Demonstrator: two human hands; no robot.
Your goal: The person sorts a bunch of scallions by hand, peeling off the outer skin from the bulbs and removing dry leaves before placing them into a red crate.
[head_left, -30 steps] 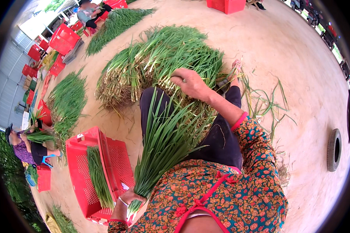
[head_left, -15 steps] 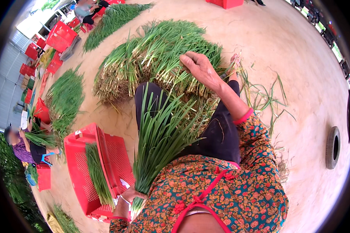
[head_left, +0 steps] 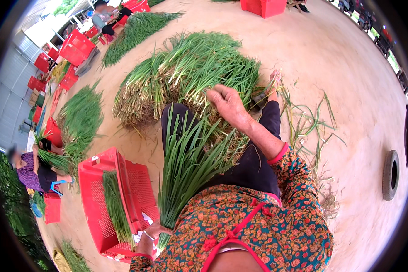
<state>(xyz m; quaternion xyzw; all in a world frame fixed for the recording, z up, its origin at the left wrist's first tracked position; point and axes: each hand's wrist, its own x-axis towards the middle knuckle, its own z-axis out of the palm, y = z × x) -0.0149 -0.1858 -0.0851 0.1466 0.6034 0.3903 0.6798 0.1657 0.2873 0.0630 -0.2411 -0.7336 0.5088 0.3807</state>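
Observation:
My left hand grips the root end of a long bundle of green chives that lies fanned across my lap. My right hand reaches forward into the big heap of loose chives on the ground in front of my knees, fingers curled around a few stalks. The heap's pale root ends face me and its green tips point away.
A red plastic crate with a chive bundle inside stands at my left. Another chive pile lies further left, where a seated person works. More red crates and a pile sit far back. A tyre lies right.
My right hand has moved from the heap's right edge further left into it. The bundle in my left hand has stayed on my lap.

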